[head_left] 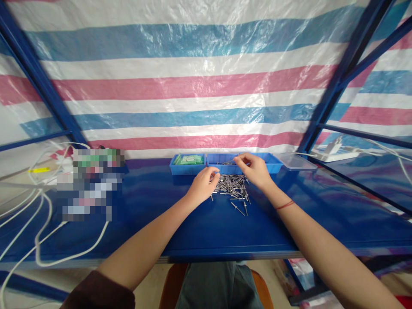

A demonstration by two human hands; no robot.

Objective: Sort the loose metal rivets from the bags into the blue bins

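- The pile of metal rivets (232, 185) lies on the blue desk (144, 227), in front of the blue tray (188, 170) and between the two hands.
- Left hand (204, 184): at the pile's left edge, thumb and fingers curled toward the rivets; I cannot tell whether its grip is closed on one.
- Right hand (254, 170): above the pile's right side, with thumb and forefinger brought close together over the tray; whether a rivet is pinched in that grip cannot be told.
- More rivets (226, 162) lie in the tray compartment just left of the right fingertips; contact is unclear.
- Two loose rivets (238, 209) lie nearer the person, apart from the main pile and below both grips.
- Green packets (189, 159) fill the tray's left compartment, beyond the left hand.
- A clear plastic lid (298, 162) lies beside the tray's right end.
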